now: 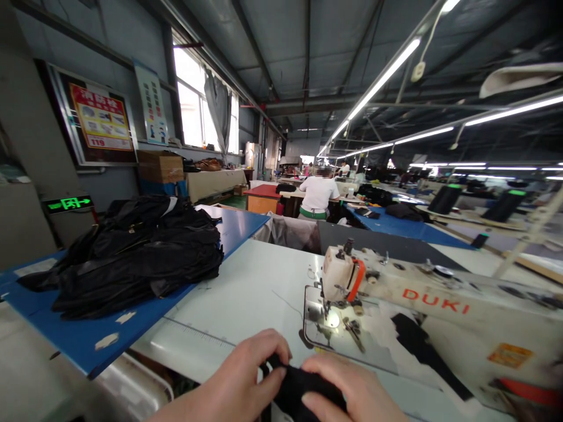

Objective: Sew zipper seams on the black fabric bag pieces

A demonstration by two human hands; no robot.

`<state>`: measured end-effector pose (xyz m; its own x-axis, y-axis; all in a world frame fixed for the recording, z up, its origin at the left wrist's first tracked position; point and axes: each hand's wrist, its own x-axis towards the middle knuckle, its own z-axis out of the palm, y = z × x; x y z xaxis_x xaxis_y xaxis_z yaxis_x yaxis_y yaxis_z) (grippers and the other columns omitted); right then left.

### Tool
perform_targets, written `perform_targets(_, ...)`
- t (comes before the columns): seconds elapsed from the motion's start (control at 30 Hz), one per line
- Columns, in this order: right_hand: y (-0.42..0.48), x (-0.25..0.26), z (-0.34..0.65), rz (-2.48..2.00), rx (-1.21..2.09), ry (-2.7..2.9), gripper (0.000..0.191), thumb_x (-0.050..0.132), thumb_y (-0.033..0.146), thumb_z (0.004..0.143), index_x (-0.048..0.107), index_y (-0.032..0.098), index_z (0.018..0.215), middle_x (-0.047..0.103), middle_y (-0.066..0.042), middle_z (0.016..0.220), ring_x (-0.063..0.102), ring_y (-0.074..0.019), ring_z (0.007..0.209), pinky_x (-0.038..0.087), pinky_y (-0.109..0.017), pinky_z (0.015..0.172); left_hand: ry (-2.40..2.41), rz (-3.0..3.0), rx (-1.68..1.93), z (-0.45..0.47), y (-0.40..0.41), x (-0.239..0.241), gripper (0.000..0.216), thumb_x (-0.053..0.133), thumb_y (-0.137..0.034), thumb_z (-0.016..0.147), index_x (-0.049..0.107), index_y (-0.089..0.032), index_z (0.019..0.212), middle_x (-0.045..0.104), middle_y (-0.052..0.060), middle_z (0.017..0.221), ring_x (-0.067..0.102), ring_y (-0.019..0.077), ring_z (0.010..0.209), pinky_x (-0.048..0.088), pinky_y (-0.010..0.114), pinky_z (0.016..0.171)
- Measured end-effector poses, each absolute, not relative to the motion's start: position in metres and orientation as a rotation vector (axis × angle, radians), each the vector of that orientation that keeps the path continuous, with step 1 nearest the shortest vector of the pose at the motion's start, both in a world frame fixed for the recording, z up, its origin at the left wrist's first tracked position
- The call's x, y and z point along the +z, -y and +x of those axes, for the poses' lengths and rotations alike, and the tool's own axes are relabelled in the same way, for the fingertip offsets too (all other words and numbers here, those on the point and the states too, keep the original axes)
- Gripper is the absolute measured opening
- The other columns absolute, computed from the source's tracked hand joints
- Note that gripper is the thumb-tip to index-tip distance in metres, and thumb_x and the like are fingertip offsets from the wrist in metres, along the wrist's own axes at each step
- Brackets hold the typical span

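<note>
My left hand [248, 375] pinches the left end of a piece of black fabric [292, 390] between thumb and fingers, at the front edge of the white sewing table [246, 287]. On the fabric's right side, my right hand [347, 387] is closed with thumb and fingers around it. Part of the cloth is hidden by the hands and the lower frame edge. Just beyond them stands a white sewing machine [396, 281] marked DUKI, its lamp lighting the needle plate. Another black fabric strip [428, 351] lies by the machine arm.
A heap of black garments [145, 252] lies on a blue board [105, 340] to the left. Black thread cones [444, 199] stand at the right. A person in a white shirt [319, 196] sits farther back. Beyond the table is a fabric-lined bin [294, 232].
</note>
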<state>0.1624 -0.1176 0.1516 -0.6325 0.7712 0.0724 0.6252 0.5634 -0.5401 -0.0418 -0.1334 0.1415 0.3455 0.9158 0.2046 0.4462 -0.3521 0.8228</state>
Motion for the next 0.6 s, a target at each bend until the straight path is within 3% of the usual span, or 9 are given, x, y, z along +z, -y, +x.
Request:
perform_targets(0.2, 0.116, 0.156, 0.156, -1.024, 0.616, 2.551, 0.021, 0.048, 0.009, 0.081, 0.065, 0.02, 0.082, 0.066, 0.0, 0.076, 0.059, -0.0134, 0.07, 0.046, -0.022, 0.065, -1.032, 2.242, 1.179, -0.043, 0.133, 0.133, 0.017, 0.046, -0.006, 0.078, 0.052, -0.019, 0.084, 0.058, 0.006, 0.1, 0.058, 0.0147, 0.09, 0.047, 0.022, 0.08)
perform_targets(0.6, 0.12, 0.153, 0.158, -1.037, 0.449, 2.402, 0.025, 0.051, 0.016, 0.082, 0.068, 0.024, 0.098, 0.057, -0.002, 0.075, 0.057, -0.0133, 0.064, 0.045, -0.021, 0.056, -0.916, 2.44, 1.264, -0.04, 0.127, 0.128, 0.018, 0.044, -0.006, 0.082, 0.052, -0.019, 0.092, 0.059, 0.007, 0.089, 0.057, 0.0157, 0.083, 0.05, 0.024, 0.074)
